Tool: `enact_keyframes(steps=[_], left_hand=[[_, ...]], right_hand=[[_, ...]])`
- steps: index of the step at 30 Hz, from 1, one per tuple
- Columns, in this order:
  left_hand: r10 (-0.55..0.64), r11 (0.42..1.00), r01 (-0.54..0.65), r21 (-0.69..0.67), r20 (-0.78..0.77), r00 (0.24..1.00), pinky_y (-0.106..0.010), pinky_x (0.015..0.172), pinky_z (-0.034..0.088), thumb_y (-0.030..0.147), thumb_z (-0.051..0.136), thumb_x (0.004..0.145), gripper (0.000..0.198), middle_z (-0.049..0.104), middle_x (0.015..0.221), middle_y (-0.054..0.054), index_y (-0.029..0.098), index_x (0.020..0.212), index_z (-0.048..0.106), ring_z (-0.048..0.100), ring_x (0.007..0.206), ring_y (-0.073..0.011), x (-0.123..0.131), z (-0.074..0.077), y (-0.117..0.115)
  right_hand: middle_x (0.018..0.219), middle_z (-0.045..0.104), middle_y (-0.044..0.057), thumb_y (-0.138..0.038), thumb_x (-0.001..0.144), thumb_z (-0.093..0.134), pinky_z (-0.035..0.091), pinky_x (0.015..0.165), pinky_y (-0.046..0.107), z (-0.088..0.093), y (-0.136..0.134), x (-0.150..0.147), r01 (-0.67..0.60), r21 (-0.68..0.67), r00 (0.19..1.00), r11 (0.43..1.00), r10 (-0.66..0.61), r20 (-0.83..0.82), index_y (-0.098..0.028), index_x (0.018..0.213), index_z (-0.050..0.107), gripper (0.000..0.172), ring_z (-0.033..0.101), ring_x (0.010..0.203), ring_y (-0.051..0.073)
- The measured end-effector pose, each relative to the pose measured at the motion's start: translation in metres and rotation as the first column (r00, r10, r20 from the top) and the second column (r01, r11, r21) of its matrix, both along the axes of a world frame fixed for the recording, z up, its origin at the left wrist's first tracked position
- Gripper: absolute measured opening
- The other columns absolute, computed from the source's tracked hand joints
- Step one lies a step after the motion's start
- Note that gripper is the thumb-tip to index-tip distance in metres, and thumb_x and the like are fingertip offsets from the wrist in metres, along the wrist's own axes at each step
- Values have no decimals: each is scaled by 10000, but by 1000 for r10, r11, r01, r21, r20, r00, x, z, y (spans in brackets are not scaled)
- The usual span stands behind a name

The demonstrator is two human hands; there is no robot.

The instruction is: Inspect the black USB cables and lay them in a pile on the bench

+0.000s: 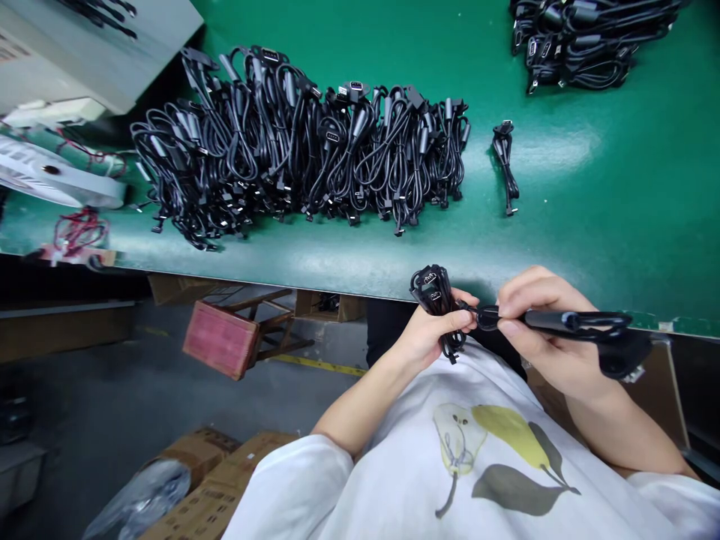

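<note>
My left hand is closed around a small bunch of folded black cables, their connector ends pointing up over the table's front edge. In my right hand is another coiled black cable; finger and thumb pinch its thin part while a thick sleeve and a flat connector stick out to the right. The two hands are close together, and the thin end of the right cable reaches my left thumb. A single tied black cable lies on the green table beyond them.
A long heap of tied black cables covers the left middle of the green table. A second pile lies at the back right. A white fan and red wires are at the left; a red-topped stool and cardboard boxes stand below.
</note>
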State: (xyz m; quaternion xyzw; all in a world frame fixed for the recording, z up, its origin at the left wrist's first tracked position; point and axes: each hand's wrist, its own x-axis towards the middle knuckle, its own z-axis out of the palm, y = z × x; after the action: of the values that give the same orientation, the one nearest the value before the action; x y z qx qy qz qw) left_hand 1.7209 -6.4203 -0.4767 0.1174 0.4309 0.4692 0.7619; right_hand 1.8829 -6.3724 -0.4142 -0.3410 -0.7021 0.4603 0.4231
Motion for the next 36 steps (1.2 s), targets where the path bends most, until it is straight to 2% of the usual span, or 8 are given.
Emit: enact_keyframes(steps=[5,9,13,17,20,25,31,36], left_hand=[[44,995,-47,90,33,998,-291,834,523,319,861,705,352,730,1033,-55,207,1016,741,688,916,-183,-1,1,2],[49,984,-57,171,50,998,-376,1042,468,306,842,732,412,598,1384,-53,273,1121,709,550,1299,-273,-1,6,7],[22,980,-33,197,55,998,-428,1120,408,471,882,652,633,607,1363,-92,252,1205,663,491,1356,-308,6,7,10],[-62,973,54,224,27,998,-463,1171,332,549,864,642,823,620,1317,-121,235,1340,560,466,1372,-315,13,6,11],[-88,958,86,272,-5,996,-478,1196,278,583,861,622,975,576,1374,-145,219,1435,465,406,1410,-335,13,5,12],[-151,945,151,289,-22,988,-484,1194,276,609,839,638,1059,562,1394,-151,222,1506,373,398,1408,-348,12,2,11],[-167,957,180,229,-76,983,-438,1206,272,489,849,693,965,530,1440,-102,280,1505,372,400,1416,-300,16,5,12],[-124,990,134,49,-175,977,-374,1101,432,386,888,651,769,621,1328,-102,221,1333,571,532,1302,-290,35,13,12]], right_hand=[[901,590,37,-247,924,624,519,786,371,-16,0,3,113,-153,990,982,-124,-64,-255,967,612,45,607,848,212],[895,579,25,-299,950,591,516,780,355,-27,3,4,219,-259,972,941,-232,-23,-263,1049,578,106,604,813,202],[1097,604,69,-313,955,586,493,912,395,-35,0,-15,113,-199,977,973,-73,200,-236,1160,564,219,605,1025,244],[1194,534,110,-332,988,510,458,1014,442,-46,-7,-34,133,-85,968,987,-111,224,-212,1308,466,344,538,1170,264],[1361,464,144,-389,980,524,395,1105,497,-51,-10,-34,113,-120,968,986,-82,239,-224,1434,349,514,447,1323,300],[1395,438,167,-431,909,648,415,1094,511,-48,-11,-20,76,-92,940,993,-40,340,-216,1499,253,742,451,1322,327],[1241,543,157,-371,985,542,462,1014,465,-38,-9,-2,46,-12,915,999,-37,401,-163,1412,381,502,523,1180,291],[911,623,55,-344,999,545,502,841,336,-28,-5,8,133,-60,906,989,-97,412,-178,980,599,176,609,895,213]])
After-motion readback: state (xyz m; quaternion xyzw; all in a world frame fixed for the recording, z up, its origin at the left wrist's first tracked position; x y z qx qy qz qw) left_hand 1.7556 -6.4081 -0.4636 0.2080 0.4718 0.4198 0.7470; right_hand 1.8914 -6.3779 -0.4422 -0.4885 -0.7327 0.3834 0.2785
